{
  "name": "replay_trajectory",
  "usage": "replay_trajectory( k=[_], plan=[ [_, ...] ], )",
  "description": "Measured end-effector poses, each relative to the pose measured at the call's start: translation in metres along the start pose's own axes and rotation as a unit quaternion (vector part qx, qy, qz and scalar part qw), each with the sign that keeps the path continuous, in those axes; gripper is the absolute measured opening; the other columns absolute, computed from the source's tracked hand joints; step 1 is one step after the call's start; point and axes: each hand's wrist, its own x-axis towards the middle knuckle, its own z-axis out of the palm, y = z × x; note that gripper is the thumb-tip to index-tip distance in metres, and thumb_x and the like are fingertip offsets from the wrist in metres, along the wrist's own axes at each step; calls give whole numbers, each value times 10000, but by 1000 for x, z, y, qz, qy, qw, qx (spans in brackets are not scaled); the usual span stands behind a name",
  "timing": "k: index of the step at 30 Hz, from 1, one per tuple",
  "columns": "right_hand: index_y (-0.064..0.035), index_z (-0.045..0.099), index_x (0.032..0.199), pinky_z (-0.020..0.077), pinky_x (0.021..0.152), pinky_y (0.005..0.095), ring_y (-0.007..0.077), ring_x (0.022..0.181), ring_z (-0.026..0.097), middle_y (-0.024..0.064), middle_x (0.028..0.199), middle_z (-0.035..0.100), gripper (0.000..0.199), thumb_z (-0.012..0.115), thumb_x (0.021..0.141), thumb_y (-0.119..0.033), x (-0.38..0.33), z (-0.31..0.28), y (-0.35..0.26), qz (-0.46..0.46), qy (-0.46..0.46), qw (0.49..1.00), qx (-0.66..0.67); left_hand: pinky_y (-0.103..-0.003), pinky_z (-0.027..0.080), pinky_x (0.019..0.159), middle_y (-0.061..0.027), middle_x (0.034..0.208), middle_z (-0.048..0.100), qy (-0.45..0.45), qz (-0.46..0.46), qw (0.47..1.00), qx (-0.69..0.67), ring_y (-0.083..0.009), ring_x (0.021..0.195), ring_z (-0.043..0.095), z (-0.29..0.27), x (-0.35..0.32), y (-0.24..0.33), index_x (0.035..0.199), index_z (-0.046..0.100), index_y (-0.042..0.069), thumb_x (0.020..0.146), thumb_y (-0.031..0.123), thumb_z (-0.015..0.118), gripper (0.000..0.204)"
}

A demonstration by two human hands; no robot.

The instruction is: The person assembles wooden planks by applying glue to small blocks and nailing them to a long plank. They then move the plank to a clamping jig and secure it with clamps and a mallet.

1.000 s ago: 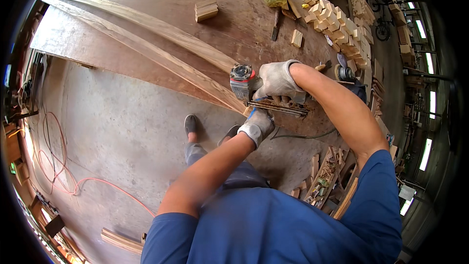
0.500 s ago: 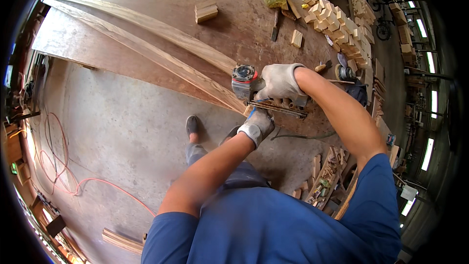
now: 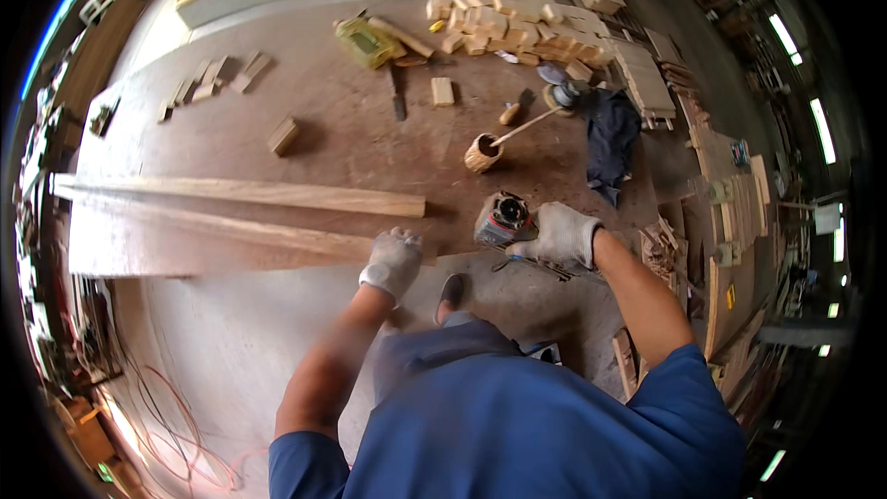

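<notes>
My gloved right hand (image 3: 565, 237) is wrapped round the handle of a pneumatic nail gun (image 3: 504, 218) at the table's front edge. The tool has a round dark cap and a long thin magazine, partly under my hand. To the left, my gloved left hand (image 3: 394, 261) grips the right end of the nearer long wooden strip (image 3: 268, 230), which is motion-blurred along its length. A second long strip (image 3: 305, 194) lies just behind it on the table, its right end apart from my hands. The nail gun stands clear of both strips.
Behind the nail gun is a round pot (image 3: 482, 154) with a stick in it. A dark cloth (image 3: 612, 139), a brush (image 3: 514, 111) and stacked wood blocks (image 3: 517, 26) lie farther back. A yellowish plastic jug (image 3: 368, 42) and a single block (image 3: 285, 135) lie on the table (image 3: 360, 143).
My hands have drawn apart: the left has moved left with the strip's end, the right has taken the nail gun away from it. The view has turned, showing more of the table's back.
</notes>
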Motion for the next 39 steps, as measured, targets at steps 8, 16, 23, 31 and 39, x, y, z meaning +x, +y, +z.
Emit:
replay_trajectory(
  k=[8, 16, 23, 31, 39],
  plan=[
    [-5, 735, 1183, 577, 952, 479, 409, 1089, 739, 262, 1126, 769, 472, 764, 923, -399, 50, 28, 184, 116, 214, 969, -42, -446, 576, 931, -96, 1152, 750, -12, -2, 998, 60, -304, 1144, 684, -16, 8, 14, 1039, 774, 117, 958, 124, 604, 188],
    [-33, 488, 1533, 561, 1003, 516, 433, 1173, 703, 255, 1223, 738, 697, 757, 929, -255, 151, 51, 264, 150, 316, 933, -80, -415, 561, 1004, -77, 1212, 746, -84, -29, 990, 105, -295, 1190, 672, -25, 6, 26, 1164, 733, 110, 976, 139, 616, 223],
    [-40, 387, 1636, 521, 1082, 488, 402, 1275, 639, 236, 1384, 651, 867, 792, 896, -239, 168, 92, 263, 160, 320, 933, -40, -374, 531, 1014, -61, 1258, 720, -112, -12, 984, 135, -255, 1219, 655, -26, 4, 19, 1242, 699, 149, 918, 259, 725, 343],
    [-105, 531, 1534, 428, 1164, 521, 431, 1366, 523, 209, 1488, 554, 743, 823, 858, -196, 147, 136, 188, -8, 441, 897, -35, -433, 548, 981, -85, 1251, 698, 0, 21, 1000, 18, -296, 1199, 645, 14, -8, -22, 1196, 742, 148, 848, 354, 778, 406],
    [-51, 549, 1507, 394, 1211, 548, 463, 1429, 459, 249, 1532, 495, 793, 845, 832, -343, 176, 182, 100, -6, 350, 936, -36, -457, 543, 955, -111, 1196, 709, -34, -43, 998, -7, -318, 1147, 665, -24, -38, -73, 1126, 763, 135, 903, 191, 663, 250]
  ],
)
